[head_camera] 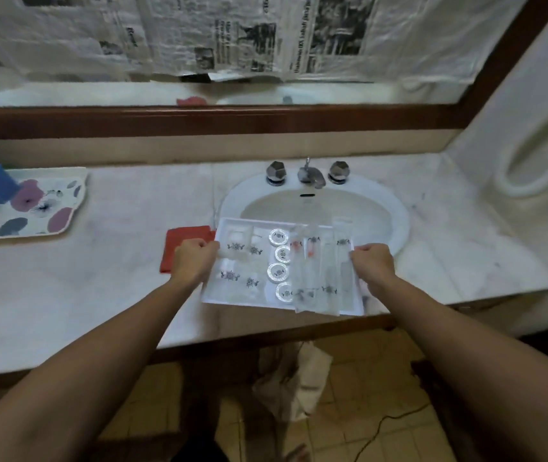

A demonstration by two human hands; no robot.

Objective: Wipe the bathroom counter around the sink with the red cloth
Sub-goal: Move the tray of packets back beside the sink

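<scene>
The wiping had, by the look of it, not begun. The red cloth (186, 246) lay folded flat on the desk (82, 295), just left of the sink (316, 208), and no hand held it. Its right edge was partly hidden by the left hand (194, 261) and seemed to touch or slip under the white tray (282, 305) (which of the two could not be told).

Both hands were busy with that tray, which sat at the near edge of the desk, its far part overlapping the sink's rim. The left hand gripped the tray's left edge, its fingers (207, 246) curled round it, knuckles up. The right hand (374, 263) gripped the right edge in the same way, fingers curled over the rim. Both forearms reached forward and slightly inward from the near corners of the view, wrists roughly level.

The tray carried small round white containers (279, 258) and clear packets (319, 278), some overhanging its near edge. In my judgement the step in hand was clearing the tray away from the sink area, so that the surface around the sink could be reached. Picking up the cloth and wiping all remained to be done.

Far left stood a flowered tray (49, 215); taps (307, 173) sat behind the sink.
</scene>
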